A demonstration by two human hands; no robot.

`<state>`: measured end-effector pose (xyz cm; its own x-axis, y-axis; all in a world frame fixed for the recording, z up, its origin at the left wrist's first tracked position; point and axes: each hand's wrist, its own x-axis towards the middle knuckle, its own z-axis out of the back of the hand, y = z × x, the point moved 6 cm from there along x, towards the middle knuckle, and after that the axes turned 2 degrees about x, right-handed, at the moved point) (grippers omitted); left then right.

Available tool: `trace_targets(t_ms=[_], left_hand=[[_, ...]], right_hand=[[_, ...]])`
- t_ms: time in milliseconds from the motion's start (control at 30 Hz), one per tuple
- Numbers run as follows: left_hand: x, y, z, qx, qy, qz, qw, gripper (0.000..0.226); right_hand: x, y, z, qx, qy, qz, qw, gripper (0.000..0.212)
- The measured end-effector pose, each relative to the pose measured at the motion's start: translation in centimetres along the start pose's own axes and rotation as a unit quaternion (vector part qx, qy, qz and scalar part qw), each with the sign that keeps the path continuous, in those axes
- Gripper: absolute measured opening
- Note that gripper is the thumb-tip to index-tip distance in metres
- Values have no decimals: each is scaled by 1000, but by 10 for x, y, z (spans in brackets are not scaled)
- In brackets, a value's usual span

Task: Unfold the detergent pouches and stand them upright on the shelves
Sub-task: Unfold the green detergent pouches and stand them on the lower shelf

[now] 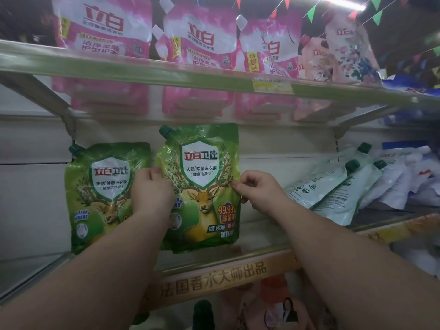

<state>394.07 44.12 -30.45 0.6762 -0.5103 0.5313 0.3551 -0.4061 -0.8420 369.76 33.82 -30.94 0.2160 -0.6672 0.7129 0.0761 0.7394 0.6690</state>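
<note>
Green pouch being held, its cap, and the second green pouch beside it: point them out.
held green pouch (202, 163): head view, white shield.
cap (166, 131): head view, spout at top left.
second green pouch (104, 186): head view, front panel.

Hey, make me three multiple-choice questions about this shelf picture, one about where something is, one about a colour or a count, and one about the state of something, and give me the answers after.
1. Where do the pink pouches stand?
A. on the shelf above the green ones
B. on the floor
C. in a basket

2. How many green deer pouches stand upright on the middle shelf?
A. five
B. two
C. none

3. How do the pale pouches at the right lie?
A. upright in a row
B. hanging from hooks
C. tipped over, leaning on one another

Answers: 1 A, they stand on the upper shelf. 2 B, the left pouch and the one pinched by the left hand and right hand. 3 C, their caps point up and to the right.
</note>
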Motion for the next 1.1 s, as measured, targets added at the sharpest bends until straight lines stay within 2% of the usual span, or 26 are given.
trace_targets(t_ms=[300, 567, 1100], left_hand=[[10, 8, 40, -1, -22, 5, 1000, 19], [24, 10, 76, 14, -53, -10, 998, 24], [49, 12, 157, 37, -82, 10, 996, 28]], right_hand=[[0, 14, -41, 10, 19, -5, 1000, 30], [0, 33, -72, 12, 32, -1, 999, 30], [0, 58, -149, 0, 54, 0, 999, 28]])
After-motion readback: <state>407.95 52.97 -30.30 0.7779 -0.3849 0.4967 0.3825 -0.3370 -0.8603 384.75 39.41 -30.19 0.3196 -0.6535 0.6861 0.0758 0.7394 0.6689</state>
